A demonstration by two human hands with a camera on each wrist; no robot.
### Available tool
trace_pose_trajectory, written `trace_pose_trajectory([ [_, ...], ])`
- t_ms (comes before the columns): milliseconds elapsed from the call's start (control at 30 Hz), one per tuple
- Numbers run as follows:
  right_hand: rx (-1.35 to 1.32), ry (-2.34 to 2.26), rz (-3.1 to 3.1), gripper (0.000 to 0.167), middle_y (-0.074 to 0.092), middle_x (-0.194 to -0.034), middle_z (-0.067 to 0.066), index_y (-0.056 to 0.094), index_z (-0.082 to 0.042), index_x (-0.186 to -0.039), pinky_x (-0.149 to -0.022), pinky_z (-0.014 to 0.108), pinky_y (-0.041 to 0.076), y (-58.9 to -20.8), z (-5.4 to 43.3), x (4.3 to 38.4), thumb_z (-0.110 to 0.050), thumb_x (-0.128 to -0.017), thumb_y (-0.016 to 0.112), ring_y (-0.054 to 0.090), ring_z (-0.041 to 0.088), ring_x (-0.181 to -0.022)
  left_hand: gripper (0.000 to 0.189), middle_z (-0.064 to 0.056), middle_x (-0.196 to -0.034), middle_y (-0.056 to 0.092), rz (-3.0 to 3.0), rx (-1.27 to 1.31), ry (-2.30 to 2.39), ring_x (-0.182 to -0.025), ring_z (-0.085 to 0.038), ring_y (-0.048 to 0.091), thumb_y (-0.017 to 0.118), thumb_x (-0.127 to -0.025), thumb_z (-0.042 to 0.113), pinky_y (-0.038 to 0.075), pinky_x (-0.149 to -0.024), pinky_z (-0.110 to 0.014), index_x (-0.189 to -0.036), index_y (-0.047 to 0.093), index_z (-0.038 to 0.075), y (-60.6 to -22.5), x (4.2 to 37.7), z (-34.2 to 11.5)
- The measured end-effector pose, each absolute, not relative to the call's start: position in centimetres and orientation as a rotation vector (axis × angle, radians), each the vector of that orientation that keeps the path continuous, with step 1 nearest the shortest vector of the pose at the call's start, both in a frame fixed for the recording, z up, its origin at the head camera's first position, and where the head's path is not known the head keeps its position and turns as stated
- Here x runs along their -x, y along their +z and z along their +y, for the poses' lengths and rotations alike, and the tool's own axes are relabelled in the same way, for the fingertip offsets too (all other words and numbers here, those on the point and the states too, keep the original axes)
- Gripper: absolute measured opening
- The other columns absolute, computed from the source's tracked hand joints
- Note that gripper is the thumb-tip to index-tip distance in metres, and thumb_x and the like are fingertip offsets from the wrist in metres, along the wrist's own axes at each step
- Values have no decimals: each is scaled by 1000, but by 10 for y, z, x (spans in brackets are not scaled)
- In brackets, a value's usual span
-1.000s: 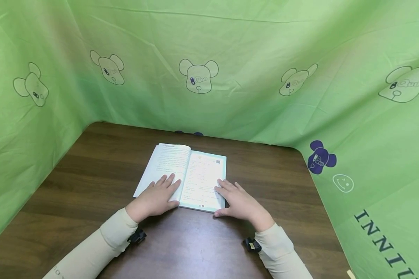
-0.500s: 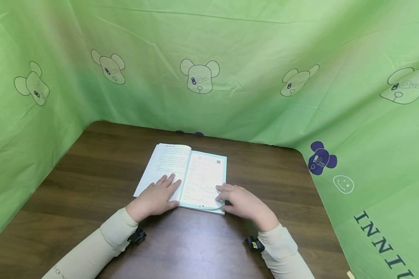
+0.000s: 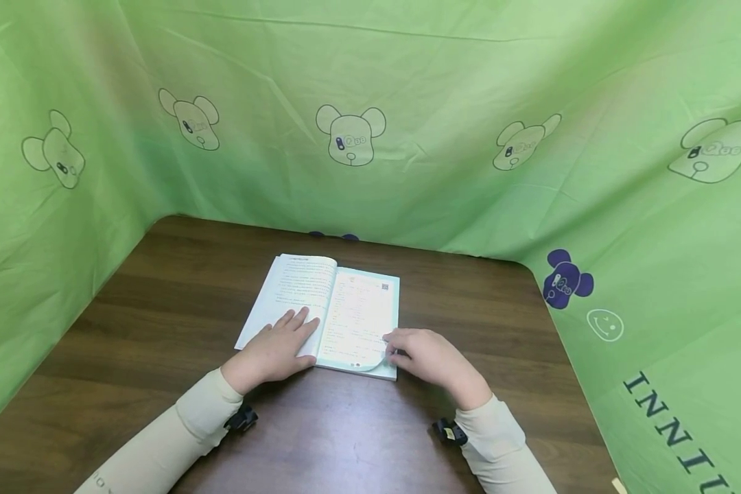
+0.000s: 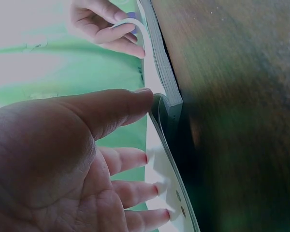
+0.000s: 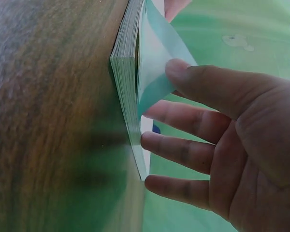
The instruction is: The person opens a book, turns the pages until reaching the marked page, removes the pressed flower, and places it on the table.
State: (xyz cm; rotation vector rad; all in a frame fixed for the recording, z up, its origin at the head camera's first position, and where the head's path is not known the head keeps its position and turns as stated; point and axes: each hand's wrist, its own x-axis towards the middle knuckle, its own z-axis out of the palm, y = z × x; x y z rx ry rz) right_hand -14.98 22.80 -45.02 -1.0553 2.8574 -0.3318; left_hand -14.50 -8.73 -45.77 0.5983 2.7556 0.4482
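Observation:
An open book (image 3: pixel 355 309) lies on the brown wooden table, with printed text on both sides. My left hand (image 3: pixel 276 350) rests on its left page, fingers spread, the thumb by the lower end of the spine. At the lower right corner my right hand (image 3: pixel 429 355) pinches a page (image 5: pixel 157 60) between thumb and forefinger. That page's corner is lifted and curls up off the thick stack below, as the right wrist view shows. The other right fingertips (image 5: pixel 152 140) are at the book's side edge.
The wooden table (image 3: pixel 179 295) extends around the book on all sides. Green cloth (image 3: pixel 407 192) with printed bear heads hangs behind and at both sides. A small pale object (image 3: pixel 619 486) shows at the table's right front edge.
My right hand has gone from lying flat on the right page to pinching its lower corner, which is now bent upward. The left hand has stayed in place.

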Motion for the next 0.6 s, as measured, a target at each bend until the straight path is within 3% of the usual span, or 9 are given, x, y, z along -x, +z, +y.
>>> trace_pose_trajectory([
  [100,1025,-375,2874,10,72,-103,-7,68,-24,-88,-82,34,56,-450,228,150,-22,-95,74,68,10,-91,72,-17,-168,27,2763,-597,458,-154,-42,25,67,-98,41,32,-112,-70,-158,41,11,-458,144,-87],
  [233,953,-400,2913,10,60,-80,-17,66,-26,-89,-67,28,48,-451,227,151,-25,-96,73,51,4,-69,72,-17,-167,27,2772,-595,469,-154,-42,26,68,-97,41,32,-111,-71,-157,42,11,-459,144,-86],
  [433,933,-396,3029,5,63,-77,-18,68,-24,-94,-67,31,51,-448,225,152,-27,-96,72,51,3,-65,73,-16,-168,27,2785,-579,481,-154,-41,25,69,-96,41,32,-112,-70,-157,42,11,-460,145,-85],
  [600,970,-386,3131,7,68,-78,-15,69,-24,-94,-65,33,53,-448,224,151,-27,-94,75,57,2,-65,79,-16,-167,28,2798,-560,501,-154,-41,25,71,-93,50,32,-112,-71,-156,43,11,-461,143,-83],
])
